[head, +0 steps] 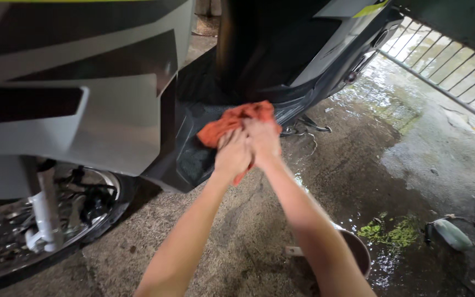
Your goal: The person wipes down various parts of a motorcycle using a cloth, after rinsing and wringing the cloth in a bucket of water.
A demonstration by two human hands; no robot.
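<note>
While both hands, left hand (pixel 233 154) and right hand (pixel 262 140), clench the orange cloth (pixel 232 122) pressed on the scooter footboard (pixel 193 157), judged midway: floor (pixel 358 137) beyond the grip wet, front wheel (pixel 39 220) left of it seemingly unwiped, bucket (pixel 358 250) below.

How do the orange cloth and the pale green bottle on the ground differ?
The orange cloth is bunched up in both hands, left hand and right hand, over the scooter footboard; the green bottle lies untouched on the wet concrete floor. Cloth is vivid; bottle pale.
</note>
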